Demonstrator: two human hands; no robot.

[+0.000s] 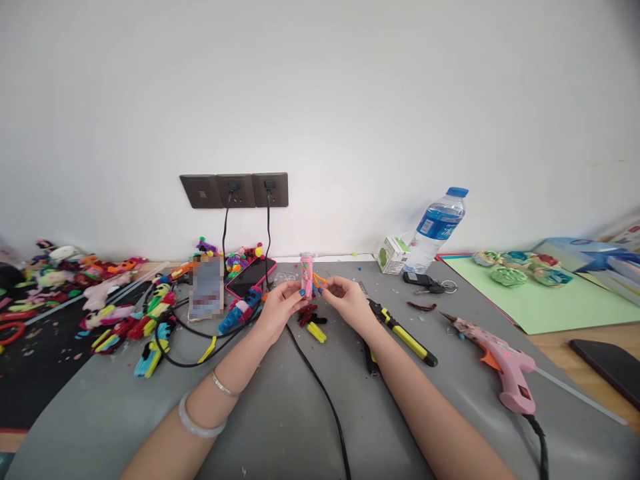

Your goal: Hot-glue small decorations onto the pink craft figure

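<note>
My left hand (279, 305) pinches a small upright pink tube-shaped craft piece (307, 273) with coloured dots on it. My right hand (345, 298) is closed beside it, its fingertips pinching a thin orange pipe-cleaner piece (319, 279) that meets the pink piece. Both hands hover just above the grey mat (280, 413). Below them lie a dark red fuzzy piece (307, 313) and a short yellow piece (317, 331).
A pink glue gun (500, 363) lies at the right, its cord trailing off. A yellow-handled tool (405, 335), keys (425, 283), water bottle (436, 227) and small carton (393, 253) stand behind. Colourful craft figures (125, 313) crowd the left. Black cables (320, 390) cross the mat.
</note>
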